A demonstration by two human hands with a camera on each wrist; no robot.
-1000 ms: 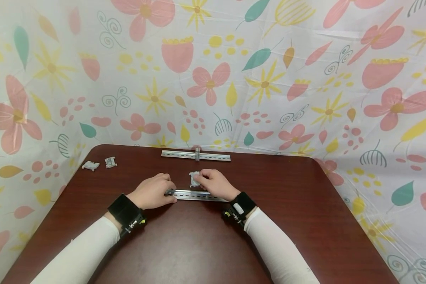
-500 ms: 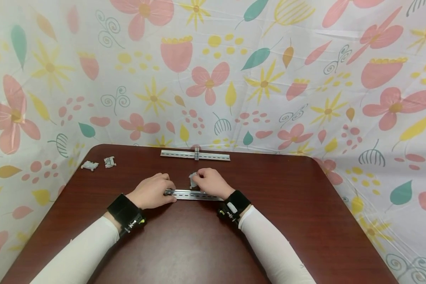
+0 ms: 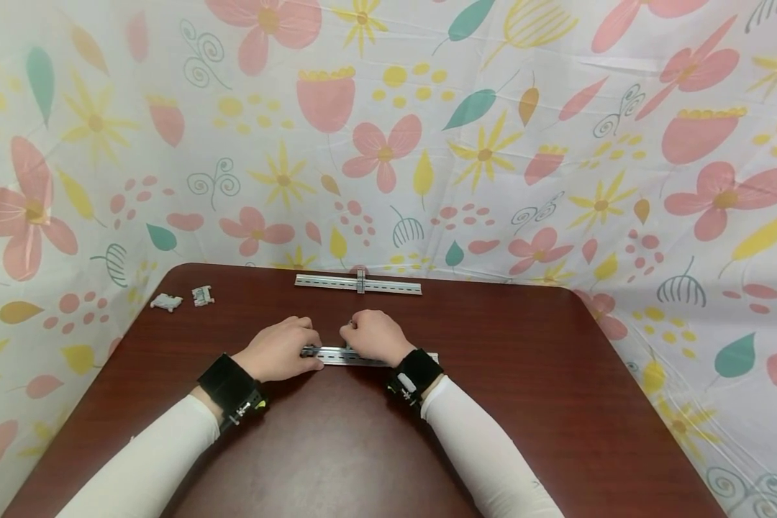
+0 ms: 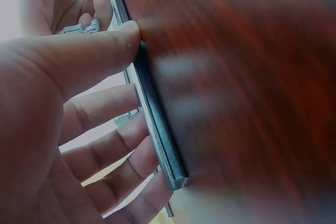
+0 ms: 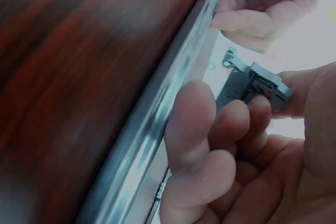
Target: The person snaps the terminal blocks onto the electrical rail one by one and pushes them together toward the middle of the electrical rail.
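A slotted metal DIN rail [image 3: 332,355] lies across the middle of the table. My left hand [image 3: 283,348] grips its left end, thumb along the near edge and fingers behind, as the left wrist view shows. My right hand [image 3: 377,337] is over the rail, right of the left hand. It holds a small grey terminal block [image 5: 265,83] between thumb and curled fingers. In the head view the hand hides most of this block. Seen from the left wrist, the block [image 4: 80,28] shows just beyond the left thumb, above the rail's far side.
Farther back lies a second DIN rail [image 3: 324,282] with a block [image 3: 360,281] mounted across it. Two loose grey terminal blocks, one on the left [image 3: 166,302] and one beside it [image 3: 202,296], lie near the table's left edge. A floral curtain [image 3: 388,144] hangs behind the table.
The right hand has lifted the terminal block from its flat place behind the rail, turned it, and shifted slightly left. The left hand has stayed on the rail's end.
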